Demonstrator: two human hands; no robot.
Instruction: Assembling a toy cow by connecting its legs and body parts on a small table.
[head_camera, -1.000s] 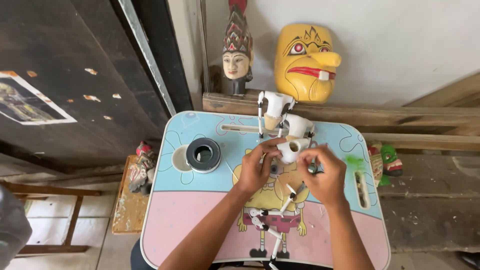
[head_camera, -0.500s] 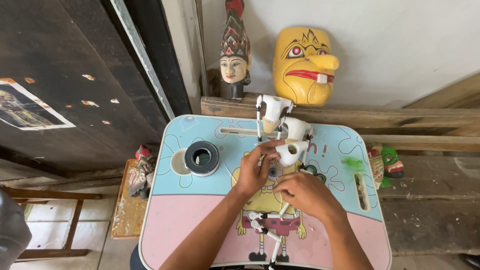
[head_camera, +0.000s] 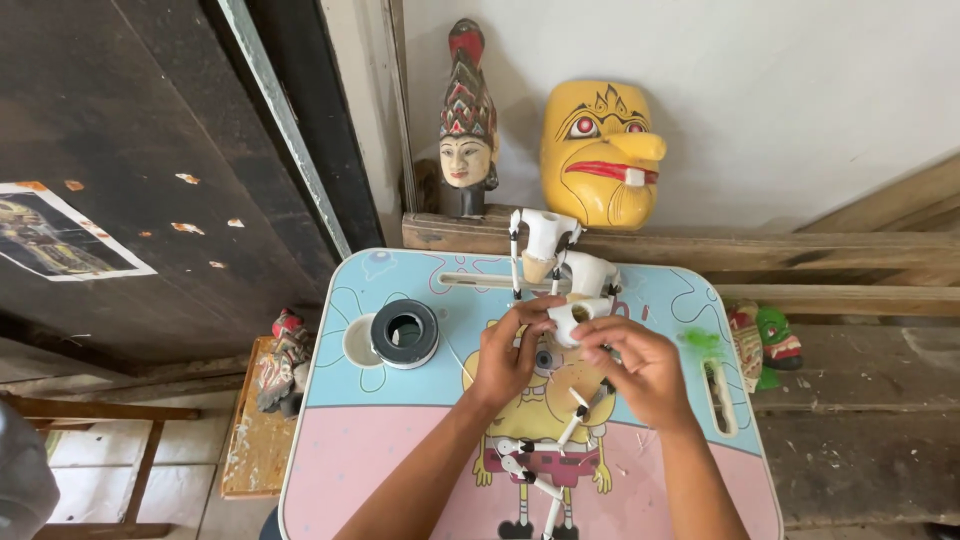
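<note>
A small white puppet body piece (head_camera: 572, 318) is held over the middle of a child's cartoon-printed table (head_camera: 380, 430). My left hand (head_camera: 510, 352) grips it from the left and my right hand (head_camera: 640, 365) pinches it from the right. Two more white carved puppet pieces (head_camera: 556, 250) stand on thin sticks just behind it. White jointed puppet arm rods (head_camera: 548, 465) with black joints lie on the table below my hands.
A dark roll of tape (head_camera: 404, 332) sits on the table's left. A yellow long-nosed mask (head_camera: 598, 152) and a carved puppet head with a tall headdress (head_camera: 467, 130) rest on the wooden ledge behind. Small painted figures lie left (head_camera: 286, 355) and right (head_camera: 765, 340) of the table.
My right hand has moved up and left from the table's right side onto the white piece. My left hand has stayed on it.
</note>
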